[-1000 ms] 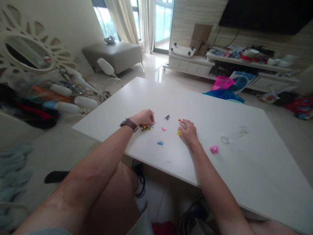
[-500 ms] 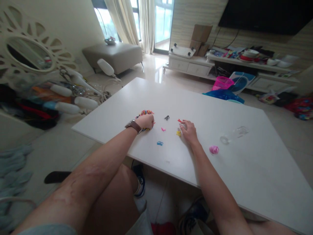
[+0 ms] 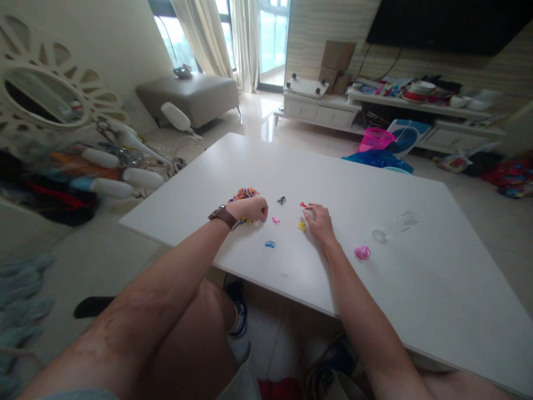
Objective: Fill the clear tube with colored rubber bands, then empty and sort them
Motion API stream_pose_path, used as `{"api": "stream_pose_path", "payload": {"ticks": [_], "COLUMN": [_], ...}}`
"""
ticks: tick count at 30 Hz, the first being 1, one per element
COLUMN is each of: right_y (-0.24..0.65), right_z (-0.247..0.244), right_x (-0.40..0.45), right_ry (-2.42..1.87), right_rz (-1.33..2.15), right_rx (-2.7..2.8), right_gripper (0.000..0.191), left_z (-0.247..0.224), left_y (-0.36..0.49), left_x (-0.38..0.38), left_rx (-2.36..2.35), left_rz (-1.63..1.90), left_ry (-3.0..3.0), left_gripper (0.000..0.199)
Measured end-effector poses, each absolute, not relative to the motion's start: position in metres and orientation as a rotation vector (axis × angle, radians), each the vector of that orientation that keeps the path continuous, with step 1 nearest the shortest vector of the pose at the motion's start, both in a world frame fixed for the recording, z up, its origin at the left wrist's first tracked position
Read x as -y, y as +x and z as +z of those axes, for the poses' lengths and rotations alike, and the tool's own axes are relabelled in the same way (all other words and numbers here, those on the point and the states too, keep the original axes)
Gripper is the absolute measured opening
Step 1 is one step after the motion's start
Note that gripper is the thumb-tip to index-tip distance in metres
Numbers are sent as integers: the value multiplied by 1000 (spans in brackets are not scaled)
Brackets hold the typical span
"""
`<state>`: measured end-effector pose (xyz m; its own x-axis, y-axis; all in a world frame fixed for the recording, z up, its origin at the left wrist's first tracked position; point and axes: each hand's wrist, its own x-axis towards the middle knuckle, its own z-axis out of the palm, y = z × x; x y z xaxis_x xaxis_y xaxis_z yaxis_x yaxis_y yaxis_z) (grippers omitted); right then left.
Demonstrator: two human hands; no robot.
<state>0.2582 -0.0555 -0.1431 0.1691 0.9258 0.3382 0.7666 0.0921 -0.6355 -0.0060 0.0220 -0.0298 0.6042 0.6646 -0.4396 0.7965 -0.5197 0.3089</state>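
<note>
My left hand [image 3: 251, 209], with a brown-strapped watch on its wrist, is closed just in front of a heap of multicoloured rubber bands [image 3: 245, 193]. Its fingertips point down and are hidden, so what they pinch does not show. My right hand [image 3: 320, 223] rests on the white table [image 3: 333, 278], its fingers apart. Red bands [image 3: 303, 204] lie at its fingertips and yellow bands [image 3: 301, 226] beside its thumb. Between the hands are small groups of black bands [image 3: 282, 200], pink bands [image 3: 275, 220] and blue bands [image 3: 270, 244].
Right of my right arm, a pink rounded object [image 3: 362, 253] sits near a clear bottle [image 3: 395, 226] lying on its side. Beyond the table stand a bench [image 3: 187, 94], a pink basket [image 3: 376, 139] and a low cabinet [image 3: 316, 114]. White lamp shades [image 3: 144, 178] are at the left.
My left hand has moved slightly right, off the edge of the heap toward the pink bands. The right hand has stayed in place beside the red and yellow bands.
</note>
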Motion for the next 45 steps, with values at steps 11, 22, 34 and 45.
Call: {"api": "stream_pose_path", "payload": {"ticks": [11,22,34,45], "right_y": [257,258,260,261], "right_z": [-140,-142,-146,-147], "right_x": [57,55,54,54], "right_ry": [-1738,-1717,-1670,-1665], "right_rz": [275,243,274,286], "right_rx": [1634,1642,1592,1594], "right_gripper": [26,25,27,26], "left_z": [-30,-17,-35,-47], "left_y": [29,8,-43,-52], "left_x": [11,-8,-47,-57], "left_rx": [-908,-1062,-1511,-1367], "left_rz": [-666,-483,-273,-376], "left_ry": [2274,2301,2239,2245], "left_gripper": [17,16,30,45]}}
